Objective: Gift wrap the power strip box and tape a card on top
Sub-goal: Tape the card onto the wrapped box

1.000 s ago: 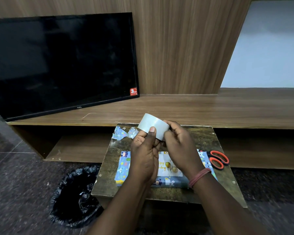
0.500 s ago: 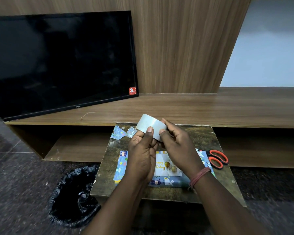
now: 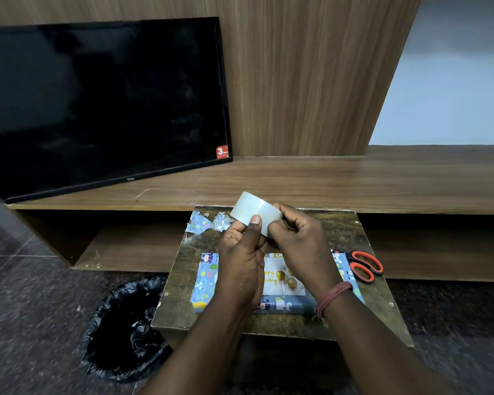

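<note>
A box wrapped in blue cartoon paper (image 3: 206, 280) lies flat on a small dark table (image 3: 354, 238). On its top rests a white birthday card (image 3: 283, 280) with gold balloons, partly hidden by my hands. Above the box I hold a roll of clear tape (image 3: 251, 208). My left hand (image 3: 240, 266) grips the roll, thumb pressed on its outer face. My right hand (image 3: 300, 246) holds the roll's right side, fingertips curled against it.
Orange-handled scissors (image 3: 365, 266) lie at the table's right edge, beside the box. Scraps of wrapping paper (image 3: 203, 223) sit at the back left of the table. A black-lined bin (image 3: 120, 329) stands on the floor to the left. A TV (image 3: 97, 104) leans on the wooden shelf behind.
The tape roll and both hands have stayed above the box; my right fingers have shifted slightly along the roll's edge. The box and card have not moved.
</note>
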### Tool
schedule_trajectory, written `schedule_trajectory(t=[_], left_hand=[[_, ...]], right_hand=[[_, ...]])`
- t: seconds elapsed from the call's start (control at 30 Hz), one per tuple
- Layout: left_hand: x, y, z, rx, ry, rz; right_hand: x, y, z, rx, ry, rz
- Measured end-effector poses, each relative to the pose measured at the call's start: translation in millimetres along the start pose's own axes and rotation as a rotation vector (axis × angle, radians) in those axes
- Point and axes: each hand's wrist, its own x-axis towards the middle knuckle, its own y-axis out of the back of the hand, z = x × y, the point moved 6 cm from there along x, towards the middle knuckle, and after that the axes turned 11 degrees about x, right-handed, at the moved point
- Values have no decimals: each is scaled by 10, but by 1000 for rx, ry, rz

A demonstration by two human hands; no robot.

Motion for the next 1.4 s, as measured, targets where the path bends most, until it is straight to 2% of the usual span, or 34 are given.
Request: schedule_trajectory(t=[0.17, 0.33, 0.4, 0.53, 0.77, 1.17, 1.4], left_hand=[[11, -13, 22, 32, -7, -3], [87, 38, 98, 34, 38, 10], [125, 81, 144, 21, 52, 17], [190, 177, 196, 108, 59, 13], [247, 261, 201, 278, 55, 33], [303, 298, 154, 308, 131, -150], [278, 297, 246, 505, 71, -224]], right_hand=[[45, 64, 62, -21, 3, 71], [24, 16, 3, 161, -38, -34], [27, 78, -53, 1, 52, -63], [14, 128, -216, -475, 378, -105], [-52, -21, -312, -695, 640, -132], [-84, -79, -293, -816, 771, -142], [-99, -127, -244, -886, 747, -175]])
